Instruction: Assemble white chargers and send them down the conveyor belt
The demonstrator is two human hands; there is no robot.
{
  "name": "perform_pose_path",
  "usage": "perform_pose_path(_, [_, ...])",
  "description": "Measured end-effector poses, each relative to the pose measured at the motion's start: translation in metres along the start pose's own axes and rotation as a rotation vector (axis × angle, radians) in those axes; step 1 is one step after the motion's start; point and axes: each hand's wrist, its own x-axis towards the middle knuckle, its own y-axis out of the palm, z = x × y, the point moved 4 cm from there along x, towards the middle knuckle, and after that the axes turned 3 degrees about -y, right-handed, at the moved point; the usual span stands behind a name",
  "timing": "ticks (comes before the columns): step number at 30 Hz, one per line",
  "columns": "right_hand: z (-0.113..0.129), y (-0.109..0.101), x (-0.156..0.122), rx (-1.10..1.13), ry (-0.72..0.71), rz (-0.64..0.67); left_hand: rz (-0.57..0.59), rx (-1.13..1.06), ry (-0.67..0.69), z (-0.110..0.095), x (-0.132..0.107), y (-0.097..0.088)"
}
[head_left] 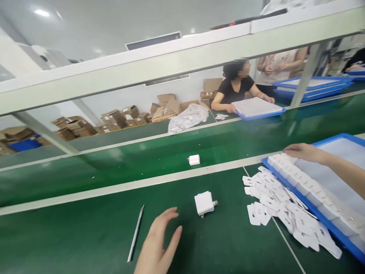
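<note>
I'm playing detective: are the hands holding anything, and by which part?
The left hand is empty. The right hand is at the farthest white, boxy plastic plugs; whether it grips one is unclear.

The chargers (204, 203) look smooth plastic, the belt (142, 156) glossy, the knife (135, 234) metallic, the boxes (168, 110) matt cardboard

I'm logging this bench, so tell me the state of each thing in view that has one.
Left hand: open, nothing held
Right hand: half-curled, grip unclear
Near blue tray: partly filled
White cards: loosely heaped
Bench chargers: together, prongs exposed
Lone charger: prongs exposed
Pointed tool: tip uncovered
Plastic bag: crumpled
Cardboard boxes: several open
Ceiling light: lit
</note>
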Motion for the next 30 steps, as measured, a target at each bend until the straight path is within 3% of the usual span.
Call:
perform_pose_path(3, [0.038, -0.016, 0.021, -0.237, -0.063, -0.107, 0.062, 0.147, 0.274, -0.032, 0.015, 0.015])
perform_pose_path(6, [0.112, -0.004, 0.042, -0.360, -0.246, -0.136, 0.149, 0.278, 0.495, -0.060, 0.030, 0.036])
perform_pose_path(8, [0.169, 0.035, 0.051, -0.386, -0.400, -0.054, 0.195, 0.340, 0.588, -0.076, 0.035, 0.048])
perform_pose_path(11, [0.235, 0.122, 0.058, -0.412, -0.543, 0.112, 0.194, 0.401, 0.674, -0.095, 0.030, 0.056])
perform_pose_path(14, [0.260, 0.190, 0.064, -0.416, -0.569, 0.160, 0.155, 0.421, 0.696, -0.097, 0.012, 0.043])
perform_pose_path(16, [0.260, 0.209, 0.066, -0.390, -0.556, 0.162, 0.105, 0.410, 0.656, -0.086, -0.004, 0.027])
perform_pose_path(18, [0.255, 0.205, 0.065, -0.342, -0.549, 0.155, 0.013, 0.368, 0.566, -0.070, -0.019, 0.010])
perform_pose_path(20, [0.249, 0.186, 0.053, -0.278, -0.564, 0.153, -0.086, 0.282, 0.457, -0.053, -0.031, -0.002])
perform_pose_path(22, [0.246, 0.160, 0.024, -0.219, -0.603, 0.179, -0.153, 0.161, 0.378, -0.046, -0.039, -0.003])
perform_pose_path(24, [0.249, 0.137, -0.026, -0.173, -0.668, 0.262, -0.165, 0.029, 0.326, -0.049, -0.043, 0.004])
perform_pose_path(27, [0.265, 0.119, -0.124, -0.018, -0.877, 0.461, -0.038, -0.146, 0.318, -0.070, -0.047, 0.023])
perform_pose_path(30, [0.268, 0.115, -0.198, 0.058, -0.997, 0.505, 0.271, -0.290, 0.347, -0.088, -0.058, 0.041])
